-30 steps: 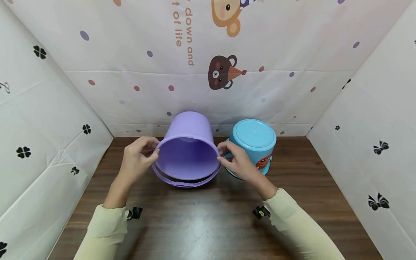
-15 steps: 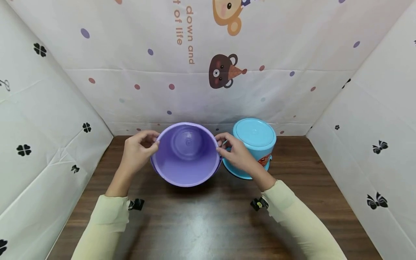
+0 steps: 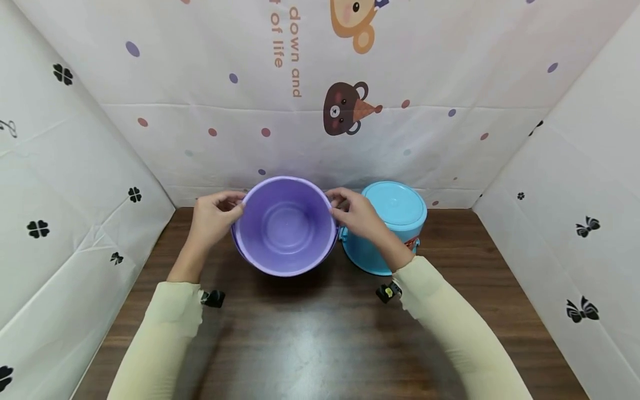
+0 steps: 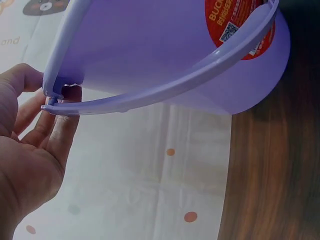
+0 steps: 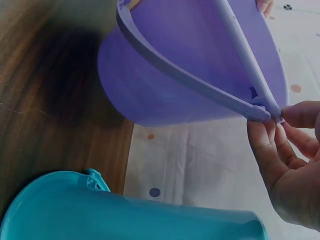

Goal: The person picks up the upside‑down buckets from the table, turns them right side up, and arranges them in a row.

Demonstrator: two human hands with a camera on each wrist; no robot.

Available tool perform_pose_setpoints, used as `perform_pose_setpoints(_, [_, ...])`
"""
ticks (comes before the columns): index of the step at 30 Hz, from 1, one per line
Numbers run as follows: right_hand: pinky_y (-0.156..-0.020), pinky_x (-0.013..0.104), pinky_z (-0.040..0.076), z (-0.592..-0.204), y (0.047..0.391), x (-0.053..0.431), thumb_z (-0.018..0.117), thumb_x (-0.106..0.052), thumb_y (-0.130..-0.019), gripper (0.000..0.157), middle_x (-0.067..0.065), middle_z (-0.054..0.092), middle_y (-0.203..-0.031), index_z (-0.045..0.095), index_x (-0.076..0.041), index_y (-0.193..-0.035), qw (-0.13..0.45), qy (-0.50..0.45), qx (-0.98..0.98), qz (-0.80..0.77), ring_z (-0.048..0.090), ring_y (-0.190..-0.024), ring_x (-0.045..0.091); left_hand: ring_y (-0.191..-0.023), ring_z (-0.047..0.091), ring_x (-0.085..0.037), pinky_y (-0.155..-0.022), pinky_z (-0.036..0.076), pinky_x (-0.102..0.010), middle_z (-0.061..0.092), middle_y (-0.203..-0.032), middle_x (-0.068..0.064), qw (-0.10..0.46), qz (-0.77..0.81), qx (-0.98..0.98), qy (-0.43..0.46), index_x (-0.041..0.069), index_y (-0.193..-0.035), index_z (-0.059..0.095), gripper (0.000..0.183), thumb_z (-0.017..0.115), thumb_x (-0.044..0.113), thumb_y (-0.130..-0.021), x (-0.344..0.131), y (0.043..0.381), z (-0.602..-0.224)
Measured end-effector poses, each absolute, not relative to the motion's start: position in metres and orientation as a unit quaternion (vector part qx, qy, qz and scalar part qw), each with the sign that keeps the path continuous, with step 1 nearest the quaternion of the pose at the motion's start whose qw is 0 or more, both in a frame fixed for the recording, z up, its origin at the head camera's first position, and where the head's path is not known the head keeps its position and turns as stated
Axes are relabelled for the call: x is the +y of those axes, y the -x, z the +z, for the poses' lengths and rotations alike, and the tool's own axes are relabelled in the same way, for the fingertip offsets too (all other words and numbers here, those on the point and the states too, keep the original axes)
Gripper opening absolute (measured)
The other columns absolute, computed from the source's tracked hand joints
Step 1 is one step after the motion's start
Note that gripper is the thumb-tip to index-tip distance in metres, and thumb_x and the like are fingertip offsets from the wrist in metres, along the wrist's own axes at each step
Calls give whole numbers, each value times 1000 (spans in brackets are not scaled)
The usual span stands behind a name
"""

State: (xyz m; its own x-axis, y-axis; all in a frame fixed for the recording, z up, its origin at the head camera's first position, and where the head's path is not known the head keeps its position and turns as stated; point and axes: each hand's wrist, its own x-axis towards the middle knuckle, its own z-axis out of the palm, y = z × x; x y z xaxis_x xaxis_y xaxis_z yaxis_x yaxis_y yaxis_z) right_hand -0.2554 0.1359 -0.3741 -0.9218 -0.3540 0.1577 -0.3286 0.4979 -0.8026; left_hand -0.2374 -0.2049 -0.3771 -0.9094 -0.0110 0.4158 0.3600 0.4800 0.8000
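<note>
A purple bucket (image 3: 286,228) has its open mouth facing up and toward me, with the inner bottom visible. My left hand (image 3: 210,221) pinches its rim on the left side, thumb on the rim and fingers behind. On the right side my right hand (image 3: 359,214) pinches the rim the same way. The purple handle (image 4: 165,90) hangs down along the front of the bucket in the left wrist view, near a red label (image 4: 235,27). Beside my right hand a light-blue bucket (image 3: 395,204) stands upside down, partly hidden by that hand and forearm.
Both buckets are at the back of a brown wooden table (image 3: 300,339). Directly behind them rises a printed white backdrop (image 3: 200,150). Patterned white sheets also slope up along the left and right sides.
The purple bucket has turned from lying tilted, mouth toward me, to having its mouth more upward. Both hands kept their grip and moved slightly farther back. The light-blue bucket stayed put.
</note>
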Motion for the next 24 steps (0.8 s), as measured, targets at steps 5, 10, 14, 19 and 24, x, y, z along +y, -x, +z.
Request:
perform_pose_setpoints(5, [-73,47,63,-370,269,133,62,-12,-101,35,13,68,-108,63,-10,-136,48,163,863,-476,68,-88,24,-72,65,-2,-63,52,-13,74,-92,-20,156,-493,-851,93,0,-109,79,21,72,10,-91,-207,251,-375])
perform_pose_setpoints(10, [-79,55,62,-370,281,130,61,-9,-100,34,14,69,-105,66,-9,-133,67,130,855,-498,68,-78,20,-77,65,-2,-65,53,-14,72,-88,-3,117,-498,-857,66,1,-110,79,24,72,15,-92,-206,264,-375])
perform_pose_setpoints(14, [-75,51,63,-369,287,129,60,-8,-98,34,14,69,-102,68,-8,-131,70,113,854,-504,67,-72,17,-80,64,-4,-65,53,-15,70,-86,6,86,-526,-844,52,-1,-113,77,26,71,13,-93,-205,274,-374])
perform_pose_setpoints(19, [-61,31,59,-368,297,125,60,-11,-98,33,12,70,-103,69,-10,-131,75,95,867,-483,66,-72,17,-87,62,-8,-69,54,-16,72,-92,4,51,-541,-839,27,0,-118,75,28,70,14,-94,-207,285,-374])
perform_pose_setpoints(24, [-64,33,60,-365,310,119,62,-10,-97,33,13,71,-108,71,-10,-129,86,77,873,-473,63,-69,15,-92,62,-8,-72,55,-15,74,-107,-3,25,-545,-838,-2,1,-122,74,31,71,19,-96,-209,295,-375])
